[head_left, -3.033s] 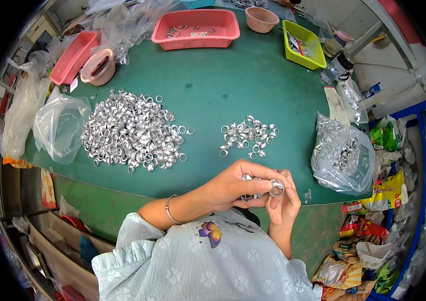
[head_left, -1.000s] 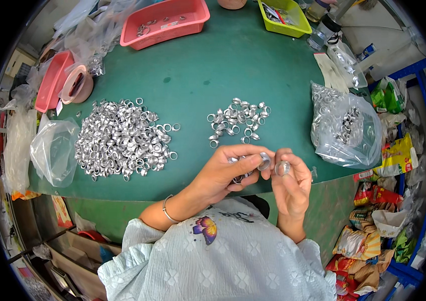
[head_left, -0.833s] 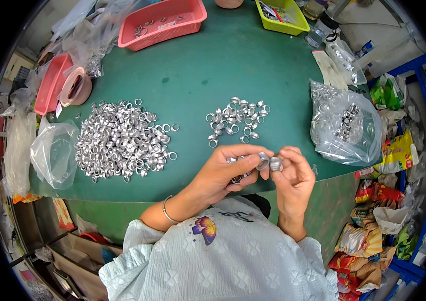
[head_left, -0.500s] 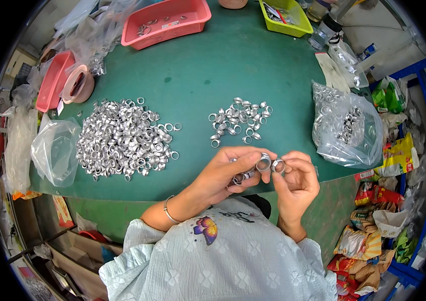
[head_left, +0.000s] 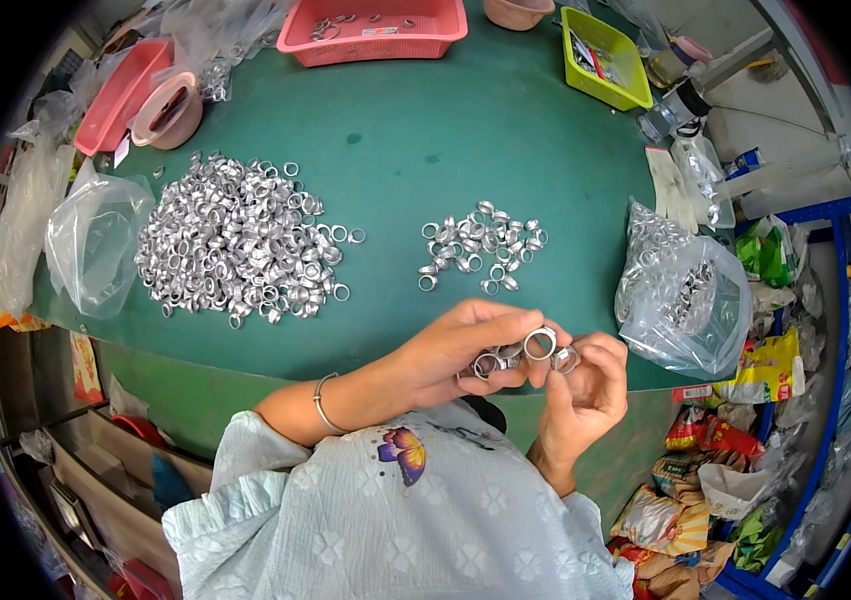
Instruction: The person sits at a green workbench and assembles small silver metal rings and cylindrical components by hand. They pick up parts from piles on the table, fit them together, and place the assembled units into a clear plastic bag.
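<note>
My left hand is closed round several silver metal rings, pinching one ring upright between thumb and forefinger while others sit in the curled fingers below. Close beside it, my right hand grips another ring between its thumb and fingertips. The two pinched rings are side by side, nearly touching. Just beyond my hands lies a small loose group of the same rings. A much larger heap of rings spreads over the green table to the left.
On the green table stand a pink basket, a yellow-green basket and a pink bowl. A clear bag of rings lies at the right, an empty-looking plastic bag at the left. Blue shelving borders the right side.
The camera view has shifted, moving the table things in the picture. The left hand's pinched ring now faces me more fully. Both hands still hold rings close together.
</note>
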A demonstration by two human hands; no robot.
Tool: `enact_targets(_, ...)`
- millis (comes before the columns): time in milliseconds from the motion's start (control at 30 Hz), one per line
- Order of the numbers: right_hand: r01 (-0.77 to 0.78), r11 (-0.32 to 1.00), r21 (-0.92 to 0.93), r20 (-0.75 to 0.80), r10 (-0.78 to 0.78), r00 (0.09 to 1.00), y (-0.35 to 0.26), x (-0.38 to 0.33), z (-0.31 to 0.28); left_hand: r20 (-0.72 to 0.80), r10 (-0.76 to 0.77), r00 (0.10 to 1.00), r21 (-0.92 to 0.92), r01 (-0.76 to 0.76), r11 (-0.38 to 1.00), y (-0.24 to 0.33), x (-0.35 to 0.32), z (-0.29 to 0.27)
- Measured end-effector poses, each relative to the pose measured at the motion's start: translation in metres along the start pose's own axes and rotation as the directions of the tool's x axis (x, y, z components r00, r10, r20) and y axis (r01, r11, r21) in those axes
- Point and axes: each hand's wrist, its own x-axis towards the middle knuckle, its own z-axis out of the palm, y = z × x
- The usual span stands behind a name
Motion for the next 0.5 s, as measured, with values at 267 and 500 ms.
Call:
enact_targets(267, 0.011, 0.998, -0.058, 0.036, -0.009, 0.999, 0.0004, 0.0004, 0.0012, -0.009, 0.000, 1.000, 0.005, 0.000, 1.000, 0.0001, -0.0009, -0.0021)
enact_targets(500, 0.010, 0.999, -0.042, 0.049, -0.008, 0.999, 0.0015, 0.0018, 0.0034, 0.051, 0.018, 0.999, -0.015, -0.017, 1.000, 0.0014, -0.0025, -0.0065)
